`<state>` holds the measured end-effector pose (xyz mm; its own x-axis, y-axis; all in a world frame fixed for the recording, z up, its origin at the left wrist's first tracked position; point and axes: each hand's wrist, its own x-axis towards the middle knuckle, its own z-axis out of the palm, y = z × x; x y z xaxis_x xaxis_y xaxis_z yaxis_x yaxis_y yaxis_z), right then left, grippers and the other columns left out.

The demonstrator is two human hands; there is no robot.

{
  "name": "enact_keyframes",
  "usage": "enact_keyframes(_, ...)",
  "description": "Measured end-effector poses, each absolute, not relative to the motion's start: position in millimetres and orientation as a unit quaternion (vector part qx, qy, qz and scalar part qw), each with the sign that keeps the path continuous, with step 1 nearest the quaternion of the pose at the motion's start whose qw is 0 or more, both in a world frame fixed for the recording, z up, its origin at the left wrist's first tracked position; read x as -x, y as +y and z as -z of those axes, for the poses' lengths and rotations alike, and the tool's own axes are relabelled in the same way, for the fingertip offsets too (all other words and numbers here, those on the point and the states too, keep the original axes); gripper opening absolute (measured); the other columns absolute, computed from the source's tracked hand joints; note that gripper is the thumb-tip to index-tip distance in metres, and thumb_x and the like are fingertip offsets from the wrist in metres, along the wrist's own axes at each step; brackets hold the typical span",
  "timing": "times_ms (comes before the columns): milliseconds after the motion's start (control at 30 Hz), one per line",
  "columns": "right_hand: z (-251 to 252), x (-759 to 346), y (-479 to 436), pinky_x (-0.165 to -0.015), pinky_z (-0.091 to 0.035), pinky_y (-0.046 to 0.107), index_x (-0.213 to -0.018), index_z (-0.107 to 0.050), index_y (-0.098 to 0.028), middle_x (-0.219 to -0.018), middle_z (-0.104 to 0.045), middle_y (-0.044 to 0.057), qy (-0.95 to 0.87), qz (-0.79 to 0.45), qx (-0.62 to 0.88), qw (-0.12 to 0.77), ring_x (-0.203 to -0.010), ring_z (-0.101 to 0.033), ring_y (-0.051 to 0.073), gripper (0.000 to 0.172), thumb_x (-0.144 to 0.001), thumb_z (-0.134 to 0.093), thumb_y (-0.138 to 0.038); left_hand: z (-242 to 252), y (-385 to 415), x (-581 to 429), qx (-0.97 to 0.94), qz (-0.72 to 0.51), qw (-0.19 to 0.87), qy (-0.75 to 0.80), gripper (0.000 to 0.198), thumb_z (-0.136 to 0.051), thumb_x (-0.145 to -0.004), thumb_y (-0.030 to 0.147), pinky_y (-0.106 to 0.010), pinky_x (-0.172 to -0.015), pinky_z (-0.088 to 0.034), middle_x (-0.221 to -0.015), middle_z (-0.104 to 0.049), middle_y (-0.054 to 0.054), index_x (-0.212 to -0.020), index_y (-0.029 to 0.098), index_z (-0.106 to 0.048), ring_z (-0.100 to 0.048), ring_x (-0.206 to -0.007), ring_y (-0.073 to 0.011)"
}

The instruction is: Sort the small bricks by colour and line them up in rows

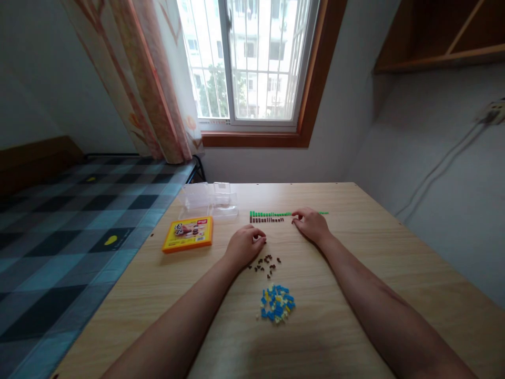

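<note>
At the left, a bed (118, 205) is covered with a checked cloth. Beside it, on the table (374, 247), an orange-and-yellow box (187, 235) is laid flat, and clear plastic containers (224, 211) are placed just behind it. The left hand (243, 247) is rested near the table's middle, its fingers curled inward; whether a piece is gripped cannot be told. To its right, small brown pieces (268, 258) are scattered, and blue and yellow pieces (278, 303) are heaped nearer the camera. Beyond them, a brown row (266, 220) is lined up in front of a longer green row (272, 214). By the brown row's right end, the right hand (311, 225) is held low, thumb and fingers bent; a small dark spot is seen at the thumb tip, but a grasp cannot be confirmed.
</note>
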<state>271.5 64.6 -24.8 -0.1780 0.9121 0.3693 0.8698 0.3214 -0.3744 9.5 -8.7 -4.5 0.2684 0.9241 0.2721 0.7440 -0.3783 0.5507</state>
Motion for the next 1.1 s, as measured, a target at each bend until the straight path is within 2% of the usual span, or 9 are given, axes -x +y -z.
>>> enact_keyframes(233,23,-271,60,-0.077,-0.047,0.028,-0.09,-0.077,-0.021,-0.091,-0.074,0.005,-0.765,-0.054,0.563,0.307,-0.083,-0.065,0.019,0.016,-0.085,-0.061,-0.023,4,-9,-11,-0.782,-0.281,0.159,0.534,0.016,-0.062,-0.087,0.022,-0.031,-0.078,-0.049,-0.091,-0.07,-0.006,-0.09,0.019,-0.078,-0.064,-0.081,-0.0184)
enact_keyframes(433,19,-273,56,-0.072,-0.047,0.027,-0.085,-0.08,-0.023,-0.088,-0.074,0.004,-0.791,-0.072,0.536,0.287,-0.077,-0.065,0.018,0.018,-0.084,-0.062,-0.023,4,-9,-11,-0.782,-0.278,0.152,0.536,0.017,-0.061,-0.086,0.018,-0.031,-0.079,-0.05,-0.094,-0.071,-0.006,-0.09,0.02,-0.078,-0.065,-0.084,-0.0191)
enact_keyframes(767,23,-258,62,-0.08,-0.05,0.029,-0.101,-0.08,-0.026,-0.104,-0.077,0.004,-0.793,-0.077,0.55,0.252,-0.095,-0.068,0.021,0.025,-0.093,-0.057,-0.028,4,-9,-11,-0.786,-0.266,0.151,0.538,0.02,-0.059,-0.087,0.019,-0.033,-0.082,-0.051,-0.096,-0.072,-0.007,-0.093,0.02,-0.078,-0.066,-0.086,-0.0204)
enact_keyframes(1100,27,-262,65,-0.083,-0.05,0.029,-0.102,-0.079,-0.025,-0.104,-0.076,0.004,-0.79,-0.108,0.536,0.278,-0.095,-0.068,0.02,0.024,-0.092,-0.057,-0.024,5,-9,-12,-0.778,-0.273,0.154,0.545,0.02,-0.06,-0.086,0.018,-0.033,-0.082,-0.052,-0.096,-0.072,-0.006,-0.094,0.021,-0.078,-0.066,-0.085,-0.0201)
